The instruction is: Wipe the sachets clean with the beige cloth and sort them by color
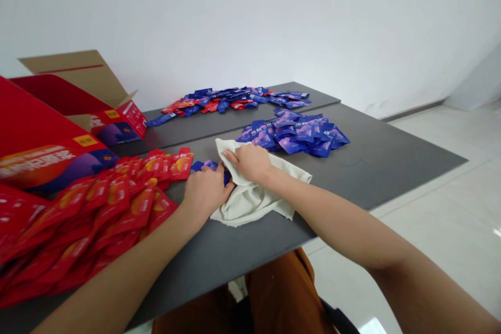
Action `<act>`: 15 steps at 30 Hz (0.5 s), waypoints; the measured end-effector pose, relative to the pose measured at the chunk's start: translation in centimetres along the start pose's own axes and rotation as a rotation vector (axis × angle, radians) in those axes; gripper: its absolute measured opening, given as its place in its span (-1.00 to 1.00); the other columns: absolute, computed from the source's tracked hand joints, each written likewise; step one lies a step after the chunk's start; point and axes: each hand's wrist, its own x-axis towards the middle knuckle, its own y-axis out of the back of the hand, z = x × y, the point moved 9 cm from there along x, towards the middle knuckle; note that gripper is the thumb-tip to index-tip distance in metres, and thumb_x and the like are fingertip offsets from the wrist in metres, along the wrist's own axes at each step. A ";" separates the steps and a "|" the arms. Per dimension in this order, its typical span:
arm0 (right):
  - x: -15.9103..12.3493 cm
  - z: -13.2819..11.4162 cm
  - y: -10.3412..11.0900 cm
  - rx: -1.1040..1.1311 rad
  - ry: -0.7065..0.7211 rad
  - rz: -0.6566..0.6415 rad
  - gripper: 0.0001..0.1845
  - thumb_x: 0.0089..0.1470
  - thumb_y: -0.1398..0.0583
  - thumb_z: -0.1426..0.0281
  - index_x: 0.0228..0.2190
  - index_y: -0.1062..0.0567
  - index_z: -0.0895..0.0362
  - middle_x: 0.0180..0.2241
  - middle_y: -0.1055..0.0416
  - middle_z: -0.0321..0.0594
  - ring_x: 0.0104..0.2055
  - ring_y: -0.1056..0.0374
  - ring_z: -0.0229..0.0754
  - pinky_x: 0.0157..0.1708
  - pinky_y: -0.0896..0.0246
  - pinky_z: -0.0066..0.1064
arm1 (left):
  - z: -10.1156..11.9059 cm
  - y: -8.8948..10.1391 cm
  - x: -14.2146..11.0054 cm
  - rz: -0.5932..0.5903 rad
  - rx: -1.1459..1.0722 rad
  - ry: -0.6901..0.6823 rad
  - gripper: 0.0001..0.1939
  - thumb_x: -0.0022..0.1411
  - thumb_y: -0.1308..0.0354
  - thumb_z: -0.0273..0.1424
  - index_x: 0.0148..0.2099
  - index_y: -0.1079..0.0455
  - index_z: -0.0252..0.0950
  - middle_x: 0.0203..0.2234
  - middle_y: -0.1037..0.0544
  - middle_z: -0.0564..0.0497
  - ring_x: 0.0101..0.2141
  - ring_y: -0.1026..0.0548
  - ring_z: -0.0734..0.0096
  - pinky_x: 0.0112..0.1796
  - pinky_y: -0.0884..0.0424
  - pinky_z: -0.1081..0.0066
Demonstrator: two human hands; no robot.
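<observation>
A cream cloth bag (250, 199) lies on the grey table (376, 167) in front of me. My right hand (250, 162) grips its upper edge, fingers closed on the fabric. My left hand (205, 190) is closed on a blue sachet (207, 165) right at the bag's opening; how far the sachet is inside, I cannot tell. A heap of red sachets (90, 214) lies just left of my left hand. A pile of blue sachets (297, 133) sits just beyond my right hand.
An open red cardboard box (58, 130) stands at the left rear. A mixed row of blue and red sachets (230, 100) lies on the far table section. The table's right edge drops to a pale tiled floor (442, 229). My orange-clad legs (274, 292) are below.
</observation>
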 end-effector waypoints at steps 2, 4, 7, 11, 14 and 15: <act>0.0 -0.1 -0.1 0.026 -0.001 -0.003 -0.19 0.27 0.22 -0.08 -0.21 -0.59 0.24 -0.22 -0.54 0.14 -0.13 -0.47 0.05 -0.18 -0.27 -0.29 | 0.1 0.0 -0.1 0.009 0.023 0.037 -0.39 0.31 0.18 -0.08 0.13 -0.33 -0.46 -0.31 -0.51 -0.37 -0.33 -0.55 -0.09 -0.35 -0.41 0.15; 0.1 0.0 -0.3 0.073 -0.003 -0.009 -0.18 0.27 0.23 -0.08 -0.25 -0.59 0.23 -0.24 -0.55 0.13 -0.13 -0.47 0.03 -0.20 -0.25 -0.33 | -0.3 0.3 -0.3 0.051 0.033 0.110 -0.42 0.36 0.27 -0.20 0.14 -0.29 -0.54 -0.31 -0.51 -0.41 -0.33 -0.55 -0.06 -0.37 -0.42 0.19; 0.2 0.0 -0.8 0.189 0.010 -0.020 -0.13 0.28 0.28 -0.09 -0.34 -0.59 0.22 -0.30 -0.56 0.06 -0.19 -0.48 -0.05 -0.28 -0.20 -0.41 | -1.2 1.1 -0.5 0.141 -0.027 0.188 -0.48 0.38 0.32 -0.32 0.15 -0.25 -0.54 -0.36 -0.52 -0.35 -0.36 -0.56 0.01 -0.36 -0.42 0.22; -0.2 -1.4 -1.6 0.344 0.091 -0.080 -0.13 0.28 0.32 -0.09 -0.33 -0.57 0.20 -0.31 -0.56 -0.04 -0.21 -0.47 -0.12 -0.30 -0.17 -0.44 | -4.2 1.9 -0.4 0.273 -0.360 0.289 -0.57 0.30 0.18 -0.43 0.15 -0.22 -0.47 -0.34 -0.53 -0.26 -0.32 -0.55 0.06 -0.30 -0.43 0.20; -1.1 -3.3 -1.4 0.417 0.227 -0.068 -0.24 0.31 0.28 -0.06 -0.05 -0.48 0.17 -0.08 -0.51 -0.04 0.00 -0.40 -0.09 -0.12 -0.20 -0.38 | -5.4 1.2 -0.1 0.369 -0.757 0.267 -0.59 0.22 0.05 -0.40 0.10 -0.25 -0.41 -0.12 -0.49 -0.29 -0.15 -0.52 0.10 -0.16 -0.43 0.21; -1.3 -3.9 -1.3 0.426 0.283 -0.059 -0.27 0.31 0.25 -0.04 0.04 -0.42 0.17 0.02 -0.45 -0.03 0.11 -0.32 -0.07 -0.03 -0.18 -0.35 | -5.5 0.5 0.0 0.380 -0.890 0.248 -0.60 0.20 0.02 -0.38 0.07 -0.28 -0.39 -0.08 -0.48 -0.28 -0.10 -0.50 0.12 -0.11 -0.42 0.21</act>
